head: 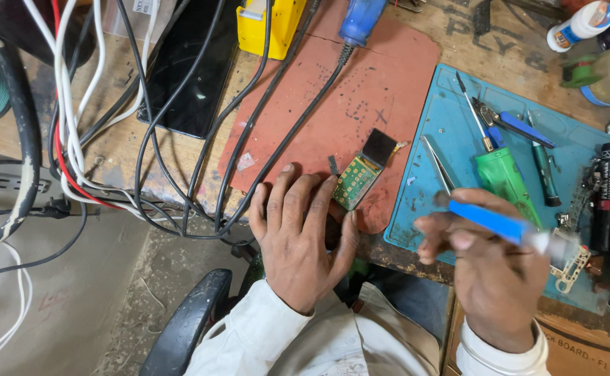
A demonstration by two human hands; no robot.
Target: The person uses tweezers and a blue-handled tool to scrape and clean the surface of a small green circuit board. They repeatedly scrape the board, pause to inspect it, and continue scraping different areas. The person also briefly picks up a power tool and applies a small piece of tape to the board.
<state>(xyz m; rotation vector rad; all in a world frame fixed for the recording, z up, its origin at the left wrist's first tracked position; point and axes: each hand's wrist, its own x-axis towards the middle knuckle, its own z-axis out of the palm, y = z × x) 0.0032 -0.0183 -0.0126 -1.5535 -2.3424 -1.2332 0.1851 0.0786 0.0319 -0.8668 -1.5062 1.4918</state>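
While our left hand (pixel 299 233) lies flat with fingers spread, holding nothing, its fingertips touch the lower edge of the small green circuit board (pixel 358 181), which rests tilted on the red mat (pixel 381 83) near the mat's lower right corner. Our right hand (pixel 489 271) is closed around a blue-handled tool (pixel 493 221), raised over the blue mat (pixel 451 125), beside a green screwdriver (pixel 505 177) and tweezers (pixel 437 163).

Matt reddish rubber mat (pixel 381 76), matt blue silicone mat (pixel 451 132), glossy black phone glass (pixel 190 76), worn rough wooden bench (pixel 120 150).
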